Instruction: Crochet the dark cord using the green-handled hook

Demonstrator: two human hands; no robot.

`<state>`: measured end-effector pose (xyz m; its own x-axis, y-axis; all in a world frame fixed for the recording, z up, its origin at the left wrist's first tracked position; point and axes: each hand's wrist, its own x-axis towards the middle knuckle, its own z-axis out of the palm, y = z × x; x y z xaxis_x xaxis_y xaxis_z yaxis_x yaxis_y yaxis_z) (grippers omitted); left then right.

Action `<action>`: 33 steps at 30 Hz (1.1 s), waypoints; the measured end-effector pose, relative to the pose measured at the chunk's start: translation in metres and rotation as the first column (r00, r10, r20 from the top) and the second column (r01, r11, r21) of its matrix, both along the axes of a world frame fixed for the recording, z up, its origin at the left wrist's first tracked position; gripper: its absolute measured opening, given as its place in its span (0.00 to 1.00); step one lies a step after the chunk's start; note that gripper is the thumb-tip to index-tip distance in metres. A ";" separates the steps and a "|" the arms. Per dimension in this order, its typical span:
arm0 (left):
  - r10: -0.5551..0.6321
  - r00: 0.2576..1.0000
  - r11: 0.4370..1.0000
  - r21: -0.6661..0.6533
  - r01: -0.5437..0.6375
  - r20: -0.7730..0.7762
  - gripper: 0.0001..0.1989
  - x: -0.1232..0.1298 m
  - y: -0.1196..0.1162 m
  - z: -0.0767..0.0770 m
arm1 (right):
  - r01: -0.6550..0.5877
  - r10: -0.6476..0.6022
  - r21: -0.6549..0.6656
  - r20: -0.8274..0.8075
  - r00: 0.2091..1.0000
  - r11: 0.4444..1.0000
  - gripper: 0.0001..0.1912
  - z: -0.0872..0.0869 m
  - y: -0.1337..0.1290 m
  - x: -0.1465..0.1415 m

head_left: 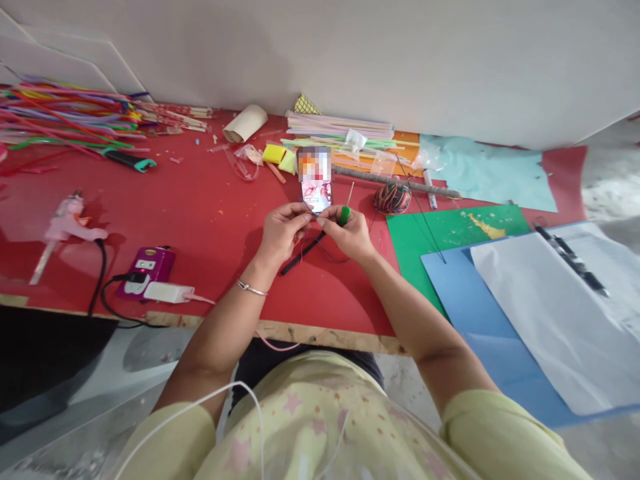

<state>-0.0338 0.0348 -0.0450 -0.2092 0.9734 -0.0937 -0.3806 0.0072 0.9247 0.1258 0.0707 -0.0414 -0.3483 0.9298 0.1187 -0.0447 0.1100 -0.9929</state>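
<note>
My left hand [284,230] and my right hand [349,230] meet over the red table, fingertips pinched close together on thin dark yarn [315,214]. A loose strand loops below my right hand. A slim black rod [303,255] slants under the hands; a green end piece [345,215] shows at my right fingers, and I cannot tell whether the two are one tool. A thin pale stick [351,193] points up just beyond. Right of my hands lies a multicoloured yarn ball [393,199]. Directly behind my fingertips stands a lit phone [317,190], its screen partly blurred out.
Pipe cleaners [70,113] pile at the far left, near a pink glue gun [73,223] and a purple power socket [150,267]. A cardboard tube [246,123], paper straws [340,125] and a long grey rod [395,181] lie behind. Green sheet [420,233] and blue folder [460,293] lie right.
</note>
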 end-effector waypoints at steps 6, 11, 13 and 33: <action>0.021 0.999 1.000 0.017 -0.021 0.027 0.09 -0.001 0.001 -0.001 | 0.037 -0.037 0.003 0.028 0.999 0.999 0.18 -0.006 0.002 0.002; 0.018 0.999 1.000 0.001 -0.019 0.039 0.10 0.001 0.001 -0.001 | 0.073 -0.073 0.016 0.027 0.997 0.997 0.19 -0.008 0.001 0.001; 0.015 0.999 1.000 -0.009 -0.015 0.039 0.11 0.002 0.000 -0.001 | 0.079 -0.079 0.018 0.030 0.996 0.997 0.19 -0.009 0.002 0.001; 0.051 0.997 0.999 0.022 -0.049 -0.057 0.07 0.005 0.001 -0.004 | -0.164 0.104 -0.324 -0.197 0.975 0.932 0.21 -0.006 0.009 0.005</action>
<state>-0.0290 0.0358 -0.0488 -0.2622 0.9632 -0.0598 -0.3258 -0.0300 0.9449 0.1303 0.0795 -0.0475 -0.4745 0.8717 -0.1224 -0.2105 -0.2474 -0.9458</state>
